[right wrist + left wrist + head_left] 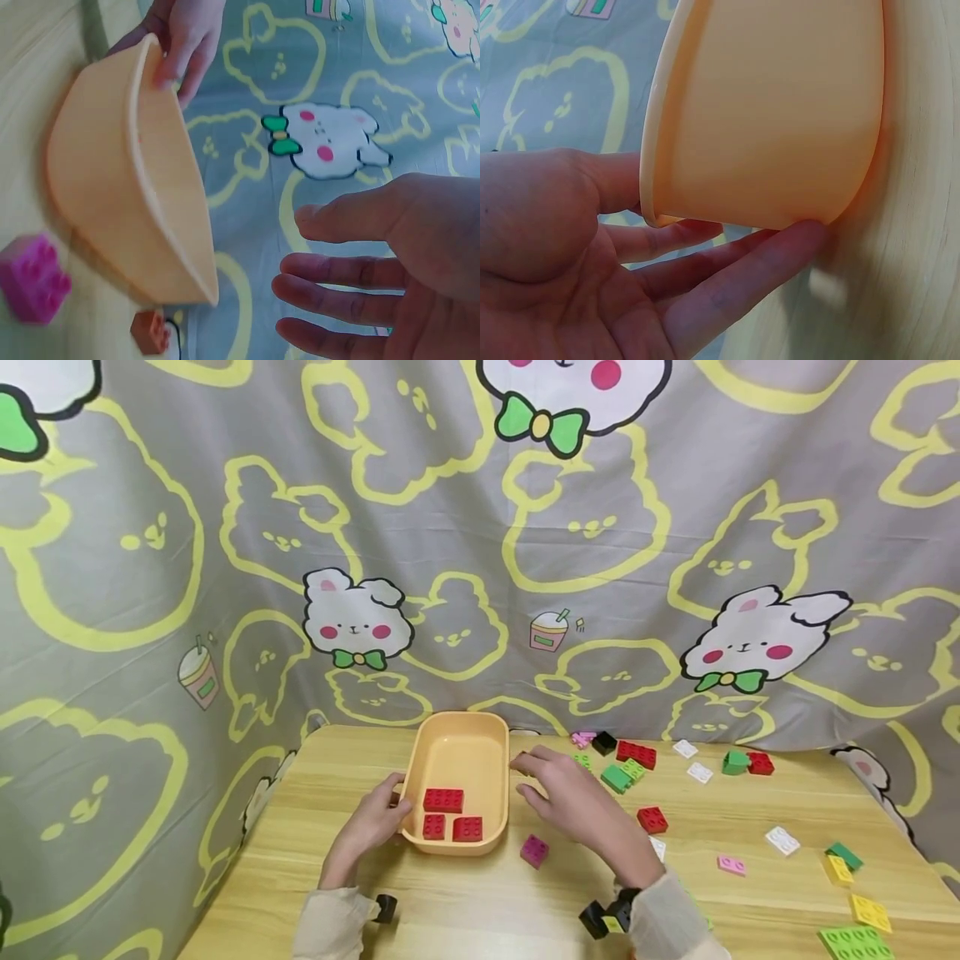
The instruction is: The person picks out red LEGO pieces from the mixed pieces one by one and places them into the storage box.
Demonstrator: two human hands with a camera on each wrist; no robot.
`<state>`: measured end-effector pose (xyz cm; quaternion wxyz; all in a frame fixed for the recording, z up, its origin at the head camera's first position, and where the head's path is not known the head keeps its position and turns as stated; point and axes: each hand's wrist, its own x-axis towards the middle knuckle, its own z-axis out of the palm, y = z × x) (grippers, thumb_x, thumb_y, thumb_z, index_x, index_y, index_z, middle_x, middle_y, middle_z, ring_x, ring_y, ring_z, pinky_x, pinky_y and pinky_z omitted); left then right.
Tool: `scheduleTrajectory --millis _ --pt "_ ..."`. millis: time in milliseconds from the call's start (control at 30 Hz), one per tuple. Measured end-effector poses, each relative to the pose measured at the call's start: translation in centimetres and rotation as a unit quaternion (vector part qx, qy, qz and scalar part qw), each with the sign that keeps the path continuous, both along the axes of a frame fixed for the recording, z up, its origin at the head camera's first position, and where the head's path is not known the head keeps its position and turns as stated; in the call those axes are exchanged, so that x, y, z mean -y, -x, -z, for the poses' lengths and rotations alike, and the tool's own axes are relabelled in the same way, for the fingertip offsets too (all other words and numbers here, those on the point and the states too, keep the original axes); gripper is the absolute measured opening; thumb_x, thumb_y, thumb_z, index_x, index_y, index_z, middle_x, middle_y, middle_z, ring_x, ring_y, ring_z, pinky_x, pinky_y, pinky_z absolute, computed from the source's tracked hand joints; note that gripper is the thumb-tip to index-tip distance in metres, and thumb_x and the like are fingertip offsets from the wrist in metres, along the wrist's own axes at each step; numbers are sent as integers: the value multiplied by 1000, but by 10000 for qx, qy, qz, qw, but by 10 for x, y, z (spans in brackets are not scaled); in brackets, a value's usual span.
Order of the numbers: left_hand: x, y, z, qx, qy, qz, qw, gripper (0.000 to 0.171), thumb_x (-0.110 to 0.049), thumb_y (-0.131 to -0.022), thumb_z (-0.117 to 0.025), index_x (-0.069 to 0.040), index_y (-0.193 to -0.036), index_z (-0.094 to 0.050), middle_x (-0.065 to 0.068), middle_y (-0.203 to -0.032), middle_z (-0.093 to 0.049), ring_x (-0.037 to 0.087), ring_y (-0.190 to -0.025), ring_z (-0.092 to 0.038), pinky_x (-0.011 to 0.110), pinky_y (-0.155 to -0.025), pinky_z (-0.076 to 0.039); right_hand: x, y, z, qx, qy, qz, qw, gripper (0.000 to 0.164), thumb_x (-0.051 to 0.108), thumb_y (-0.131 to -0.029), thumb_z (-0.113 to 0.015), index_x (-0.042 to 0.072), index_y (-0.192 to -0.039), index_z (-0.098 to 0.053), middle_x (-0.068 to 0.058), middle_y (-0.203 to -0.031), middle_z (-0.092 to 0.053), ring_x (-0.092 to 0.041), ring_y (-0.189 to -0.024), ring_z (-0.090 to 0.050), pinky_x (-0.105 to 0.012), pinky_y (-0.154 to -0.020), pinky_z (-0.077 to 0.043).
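Observation:
A yellow-orange plastic bin [459,758] with rounded corners stands on the table, three red building bricks [444,800] lying inside at its near end. My left hand [375,817] holds the bin's left side, thumb over the rim; in the left wrist view the fingers [742,289] lie along the outer wall. My right hand [562,789] is beside the bin's right rim with nothing in it. In the right wrist view its fingers [337,300] are extended, apart from the bin. A magenta brick [535,851] lies on the table just right of the bin, below my right hand.
Loose bricks in several colours are scattered over the right side of the table [720,810], among them a red brick [652,819], a white brick [782,840] and a light green brick [855,942]. A patterned grey curtain [450,552] hangs behind and to the left.

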<state>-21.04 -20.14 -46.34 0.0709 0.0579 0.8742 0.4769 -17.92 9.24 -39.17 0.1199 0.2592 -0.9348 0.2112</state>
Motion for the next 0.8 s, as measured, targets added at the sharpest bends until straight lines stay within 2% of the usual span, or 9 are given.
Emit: scheduleTrajectory --millis 133,267,467,633,800 --pt "0 0 1 22 -37 26 10000 39 3 -94 -51 3 -133 -50 28 -98 -66 28 -68 -67 44 -49 -60 -21 -10 8 163 26 296 9994 30 17 -86 -73 13 -116 -71 2 -105 -66 -11 -86 -62 -31 -72 -58" --pt "1 1 1 -27 -41 82 10000 38 2 -95 -50 4 -134 -49 27 -96 -68 27 -67 -67 44 -48 -59 -41 -17 12 240 97 508 9984 32 15 -85 -74 12 -117 -70 -2 -109 -66 -16 -91 -63 -36 -76 -60" --pt "2 0 1 -12 26 121 9999 39 3 -95 -50 5 -134 -49 24 -89 -70 26 -64 -66 44 -48 -59 -67 -24 19 263 315 691 9968 32 13 -84 -76 9 -115 -70 -6 -112 -67 -23 -99 -64 -42 -80 -60" --pt "-1 0 4 8 -48 270 9996 41 3 -95 -48 6 -136 -47 26 -93 -70 28 -68 -68 45 -49 -60 -86 -29 25 502 261 843 9948 34 12 -83 -76 7 -116 -69 -9 -114 -67 -28 -100 -65 -46 -80 -59" --pt "0 0 1 -65 -35 146 9999 39 4 -94 -49 5 -133 -49 26 -91 -70 29 -68 -68 46 -48 -59 -100 -28 28 743 281 849 9932 32 6 -81 -76 7 -112 -70 -10 -111 -67 -30 -96 -65 -45 -77 -60"
